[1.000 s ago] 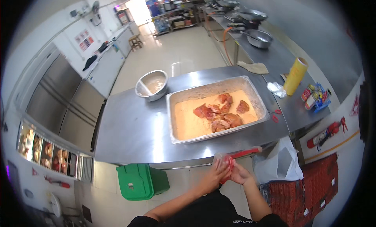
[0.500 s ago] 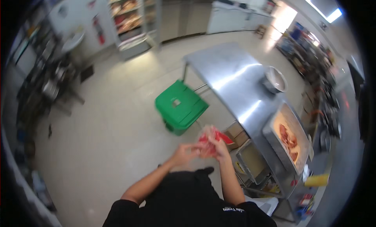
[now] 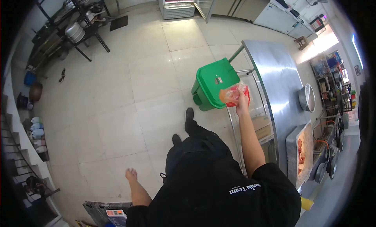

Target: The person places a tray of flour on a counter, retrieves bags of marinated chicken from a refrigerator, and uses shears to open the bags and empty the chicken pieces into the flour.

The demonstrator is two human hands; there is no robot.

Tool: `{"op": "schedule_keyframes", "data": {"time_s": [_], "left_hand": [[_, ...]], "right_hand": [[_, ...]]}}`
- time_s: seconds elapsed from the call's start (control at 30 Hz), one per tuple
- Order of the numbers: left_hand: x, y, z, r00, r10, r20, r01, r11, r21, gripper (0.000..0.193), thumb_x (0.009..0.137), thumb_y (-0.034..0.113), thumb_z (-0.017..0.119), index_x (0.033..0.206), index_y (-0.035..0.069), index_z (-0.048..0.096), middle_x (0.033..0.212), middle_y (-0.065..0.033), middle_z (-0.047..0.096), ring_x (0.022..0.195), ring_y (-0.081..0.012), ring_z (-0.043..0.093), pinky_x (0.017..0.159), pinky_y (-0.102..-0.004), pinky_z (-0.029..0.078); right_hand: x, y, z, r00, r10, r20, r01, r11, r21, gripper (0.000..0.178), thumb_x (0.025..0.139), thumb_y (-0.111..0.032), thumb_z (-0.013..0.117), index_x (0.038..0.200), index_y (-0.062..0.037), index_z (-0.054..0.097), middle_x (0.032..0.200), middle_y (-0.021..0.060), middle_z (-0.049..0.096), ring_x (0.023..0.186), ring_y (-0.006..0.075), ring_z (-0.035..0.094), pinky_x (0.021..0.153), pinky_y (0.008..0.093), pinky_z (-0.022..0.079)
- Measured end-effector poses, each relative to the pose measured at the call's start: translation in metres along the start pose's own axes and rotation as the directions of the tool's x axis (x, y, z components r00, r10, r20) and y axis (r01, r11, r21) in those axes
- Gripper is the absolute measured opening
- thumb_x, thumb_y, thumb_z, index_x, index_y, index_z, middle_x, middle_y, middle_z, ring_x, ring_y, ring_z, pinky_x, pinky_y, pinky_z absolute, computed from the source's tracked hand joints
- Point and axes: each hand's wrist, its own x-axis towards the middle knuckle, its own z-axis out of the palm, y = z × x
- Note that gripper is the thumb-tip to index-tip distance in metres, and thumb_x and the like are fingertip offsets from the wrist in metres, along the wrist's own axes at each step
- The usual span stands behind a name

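My right hand (image 3: 242, 102) is closed around the top of a crumpled plastic bag (image 3: 231, 95), see-through with red parts and something orange at its left end. The bag hangs over the right part of the green lidded bin (image 3: 212, 79), and its lid looks closed. Whether bag and lid touch, I cannot tell. Down at the lower left, my left hand (image 3: 131, 173) hangs away from my body, empty, its fingers loosely bent and a little apart.
A steel table (image 3: 277, 78) stands right of the bin, bearing a metal bowl (image 3: 306, 98) and a deep tray (image 3: 293, 148) with reddish pieces in pale powder. A black rack (image 3: 92, 33) stands far left. Bottles (image 3: 37, 129) line the left wall.
My left hand has let go of the bag and swung down to the left. My right hand has carried the bag forward to the bin. The view has shifted, and the bin appears nearer.
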Motion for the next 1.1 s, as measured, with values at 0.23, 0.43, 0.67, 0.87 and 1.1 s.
{"op": "schedule_keyframes", "data": {"time_s": [0.23,0.43,0.67,0.87,1.1], "left_hand": [[-0.057,-0.074,0.001,0.936,-0.148,0.320,0.020,0.929,0.369,0.045,0.088,0.029,0.046,0.128,0.010,0.043,0.116,-0.0154,0.054,0.097,-0.0295,0.056,0.077,-0.0419,0.048],[-0.071,-0.026,0.171,0.811,-0.043,0.584,-0.388,0.707,0.591,0.043,0.086,0.033,0.053,0.122,0.009,0.047,0.105,-0.0134,0.059,0.088,-0.0265,0.060,0.072,-0.0368,0.047],[-0.118,0.145,0.396,0.812,0.105,0.574,-0.486,0.666,0.566,0.041,0.088,0.036,0.051,0.121,0.012,0.049,0.107,-0.0116,0.059,0.091,-0.0236,0.058,0.079,-0.0395,0.046],[-0.211,0.196,0.546,0.692,0.237,0.682,-0.672,0.557,0.488,0.033,0.089,0.025,0.052,0.117,0.009,0.052,0.097,-0.0111,0.061,0.083,-0.0189,0.060,0.068,-0.0296,0.047],[-0.170,0.176,0.596,0.762,0.015,0.648,-0.630,0.249,0.735,0.033,0.087,0.025,0.055,0.118,0.013,0.052,0.099,-0.0080,0.061,0.080,-0.0180,0.060,0.066,-0.0320,0.048]], "right_hand": [[0.052,0.026,0.093,0.944,-0.297,0.147,0.331,0.832,-0.445,0.037,0.079,-0.024,0.064,0.103,0.0023,0.053,0.092,0.0124,0.062,0.083,0.0226,0.060,0.071,0.0347,0.047],[0.087,0.062,0.158,0.680,-0.365,0.637,0.733,0.290,-0.616,0.018,0.075,-0.016,0.060,0.089,-0.0046,0.062,0.088,0.0200,0.060,0.085,0.0374,0.057,0.070,0.0432,0.048],[0.134,0.094,0.167,0.723,-0.076,0.687,0.670,0.321,-0.670,0.030,0.075,-0.013,0.058,0.103,-0.0039,0.053,0.100,0.0210,0.057,0.089,0.0381,0.056,0.075,0.0469,0.046],[0.232,0.108,0.098,0.912,-0.056,0.407,0.408,0.242,-0.880,0.044,0.075,-0.017,0.059,0.115,-0.0045,0.045,0.107,0.0219,0.055,0.100,0.0375,0.054,0.083,0.0468,0.044],[0.291,0.115,0.057,0.989,-0.092,0.113,0.125,0.139,-0.982,0.054,0.075,-0.020,0.057,0.125,-0.0069,0.044,0.124,0.0196,0.048,0.119,0.0341,0.042,0.098,0.0447,0.034]]}}
